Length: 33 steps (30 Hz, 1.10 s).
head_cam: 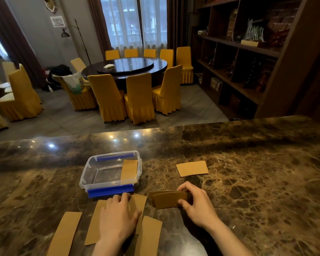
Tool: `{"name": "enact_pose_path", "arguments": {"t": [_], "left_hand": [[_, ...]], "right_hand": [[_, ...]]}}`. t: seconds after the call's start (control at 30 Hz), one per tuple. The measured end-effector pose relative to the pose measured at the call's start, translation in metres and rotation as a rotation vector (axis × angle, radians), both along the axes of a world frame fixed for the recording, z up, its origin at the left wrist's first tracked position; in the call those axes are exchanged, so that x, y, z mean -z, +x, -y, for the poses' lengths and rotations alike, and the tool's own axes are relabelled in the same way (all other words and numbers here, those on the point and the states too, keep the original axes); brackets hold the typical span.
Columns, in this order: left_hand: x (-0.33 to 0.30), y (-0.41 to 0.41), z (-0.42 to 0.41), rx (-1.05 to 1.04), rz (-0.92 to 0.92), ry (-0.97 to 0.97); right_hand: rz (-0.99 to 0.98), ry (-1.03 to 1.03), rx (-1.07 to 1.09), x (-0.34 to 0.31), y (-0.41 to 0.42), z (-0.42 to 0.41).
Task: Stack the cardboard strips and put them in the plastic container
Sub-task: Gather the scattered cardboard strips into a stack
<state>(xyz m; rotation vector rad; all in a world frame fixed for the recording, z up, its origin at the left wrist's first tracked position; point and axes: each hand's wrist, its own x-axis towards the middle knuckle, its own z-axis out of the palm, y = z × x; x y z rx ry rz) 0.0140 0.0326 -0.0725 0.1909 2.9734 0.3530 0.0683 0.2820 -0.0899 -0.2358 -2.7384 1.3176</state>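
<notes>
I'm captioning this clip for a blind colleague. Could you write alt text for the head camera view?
On a marble counter, the right hand pinches a small stack of cardboard strips while the left hand presses flat on loose strips. Beyond them is a clear plastic container with one strip inside.

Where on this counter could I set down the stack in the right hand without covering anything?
The marble counter is bare to the right of the small cardboard pile, and also left of the plastic container. It is crowded near the front edge, where loose strips lie around the left hand and the right hand holds its stack.
</notes>
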Motion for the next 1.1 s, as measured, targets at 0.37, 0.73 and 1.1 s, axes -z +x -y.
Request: {"name": "enact_pose_path", "arguments": {"t": [0.37,0.73,1.1], "left_hand": [[-0.004,0.003,-0.017,-0.221,0.180,0.342],[-0.030,0.000,-0.027,0.075,0.097,0.717],[-0.026,0.019,-0.034,0.018,0.047,0.612]], "right_hand": [[0.012,-0.085,-0.087,-0.005,-0.002,-0.009],[0.070,-0.039,-0.145,-0.007,-0.007,0.003],[0.022,-0.037,-0.068,0.002,-0.004,0.006]]}}
